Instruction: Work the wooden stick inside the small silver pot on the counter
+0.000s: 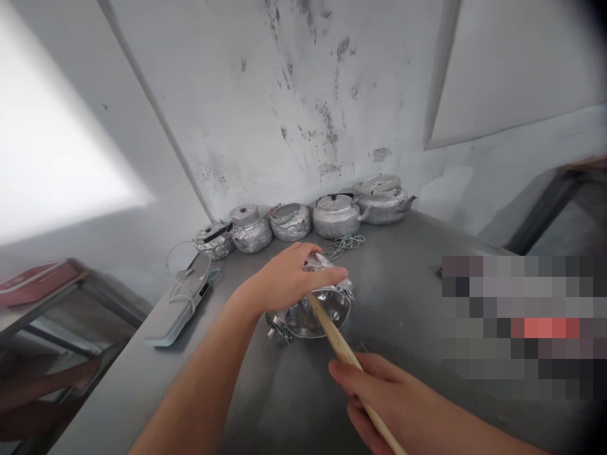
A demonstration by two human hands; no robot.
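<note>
1. Head view: the left hand (289, 278) lies palm-down over a small shiny metal pot (318, 309) that is tipped on its side on the grey counter (417, 272), mouth turned toward the camera; the fingers (327, 273) curl over the pot's upper edge and grip it.
2. The right hand (393, 398) sits nearer the camera, below and to the right of the pot, closed around a wooden stick (341, 344).
3. The stick runs up and to the left from that hand, and its far end reaches into the pot's open mouth, just under the left hand's fingers.
4. A short chain (277, 327) hangs at the pot's lower left edge, touching the counter.
5. Along the stained wall (303, 95) behind stands a row of five metal kettles (337, 216), well apart from both hands.
6. A loose beaded chain (348, 243) lies between the kettles and the held pot.
7. A pale flat case (180, 306) with a white cable (183, 268) on it rests at the counter's left edge, left of the left forearm.
</note>
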